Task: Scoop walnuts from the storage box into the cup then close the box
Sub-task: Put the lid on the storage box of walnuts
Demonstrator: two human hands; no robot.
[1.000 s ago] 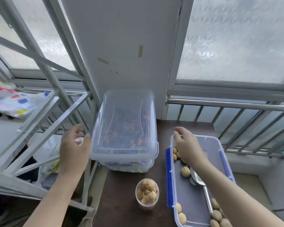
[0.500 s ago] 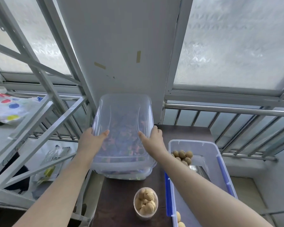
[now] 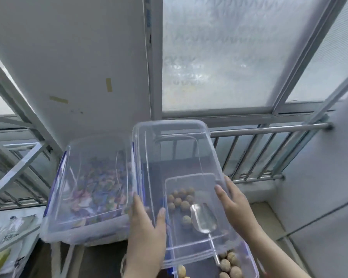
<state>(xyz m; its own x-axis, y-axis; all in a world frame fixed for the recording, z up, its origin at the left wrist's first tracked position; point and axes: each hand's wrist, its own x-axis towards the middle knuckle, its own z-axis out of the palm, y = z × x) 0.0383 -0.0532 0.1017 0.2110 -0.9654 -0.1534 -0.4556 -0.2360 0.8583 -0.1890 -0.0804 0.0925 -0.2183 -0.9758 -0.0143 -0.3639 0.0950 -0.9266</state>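
I hold a clear plastic lid tilted above the walnut storage box, which stands at the lower right. My left hand grips the lid's left edge and my right hand grips its right edge. Through the lid I see several walnuts at the box's far end and a metal scoop lying inside. More walnuts show at the near end, below the lid. My left forearm hides nearly all of the cup.
A second clear box with colourful contents and blue clips stands to the left on the dark table. A metal railing and frosted windows run behind. A metal rack stands at the far left.
Both hands took the clear lid off the left box and carried it right. It now hangs over the walnut box. The view has turned right.
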